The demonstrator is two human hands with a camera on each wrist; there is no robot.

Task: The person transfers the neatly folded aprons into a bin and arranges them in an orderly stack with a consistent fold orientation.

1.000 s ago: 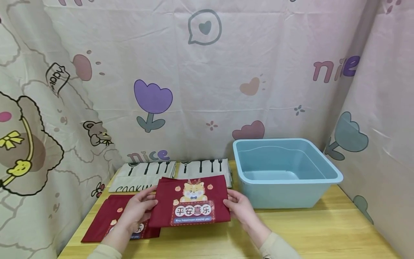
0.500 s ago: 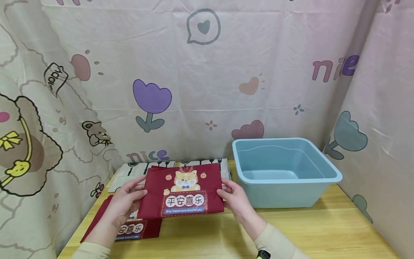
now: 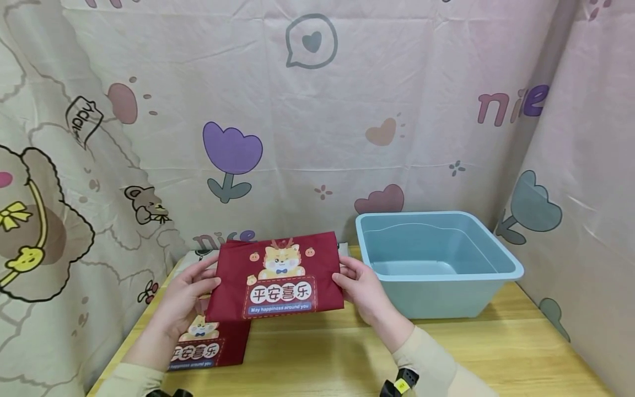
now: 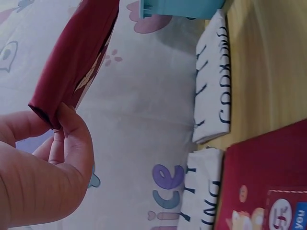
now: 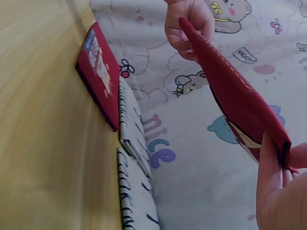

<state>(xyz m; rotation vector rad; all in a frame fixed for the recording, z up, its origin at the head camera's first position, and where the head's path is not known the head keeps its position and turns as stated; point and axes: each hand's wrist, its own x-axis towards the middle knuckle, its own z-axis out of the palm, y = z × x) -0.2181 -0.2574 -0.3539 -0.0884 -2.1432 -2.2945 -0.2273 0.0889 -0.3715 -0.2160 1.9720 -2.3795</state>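
Note:
A folded dark red cloth with a cartoon animal and Chinese characters printed on it is held up over the table. My left hand pinches its left edge, thumb on the printed face. At the opposite edge my right hand pinches it the same way. Both wrist views show the cloth folded in layers and clear of the table. Below and to the left lies a second red folded cloth with the same print, partly hidden by my left hand and forearm.
Two white folded cloths, a nearer one and a farther one, printed with black utensils, lie along the back. A light blue plastic tub stands at the right rear. Printed curtains surround the wooden table.
Both hands have lifted the held red cloth higher and slightly left, so it now covers most of the white cloths. More of the print on the lower red cloth shows.

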